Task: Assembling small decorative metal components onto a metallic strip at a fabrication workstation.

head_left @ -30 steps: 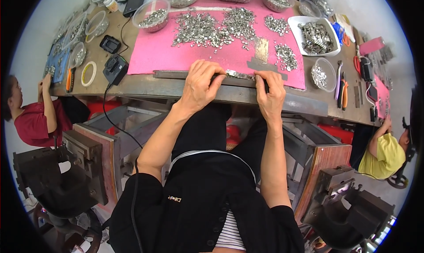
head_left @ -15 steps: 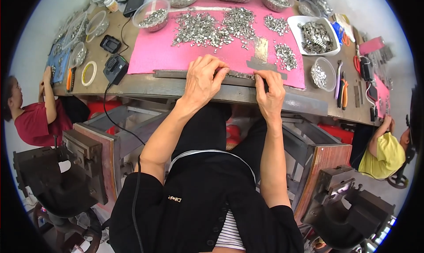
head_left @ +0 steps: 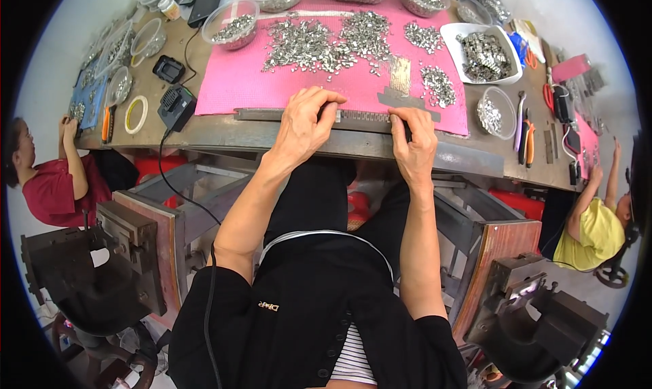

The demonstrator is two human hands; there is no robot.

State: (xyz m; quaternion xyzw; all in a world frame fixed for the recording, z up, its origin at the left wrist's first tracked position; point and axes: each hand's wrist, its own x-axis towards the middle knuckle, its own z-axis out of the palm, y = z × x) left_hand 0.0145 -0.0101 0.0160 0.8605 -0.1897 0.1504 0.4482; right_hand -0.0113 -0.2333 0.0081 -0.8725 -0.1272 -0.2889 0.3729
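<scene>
Both hands on the long grey metal rail [head_left: 272,114] lying along the near edge of the pink mat [head_left: 238,83] on the desk [head_left: 204,134]. Left hand [head_left: 305,124] arched over the rail near its middle, grip closed: fingertips pinched down on the row of small metal pieces [head_left: 363,116] seated in the rail. Right hand [head_left: 414,144] just to the right, grip closed on the rail's right end, fingers curled over the top. Loose silver pieces [head_left: 326,42] heaped on the mat beyond the rail. White tray [head_left: 448,39] and clear bowls [head_left: 231,29] of the same parts around the mat. Black charger [head_left: 176,107] left of the mat, pliers [head_left: 524,127] to the right. Other people seated at both desk ends
</scene>
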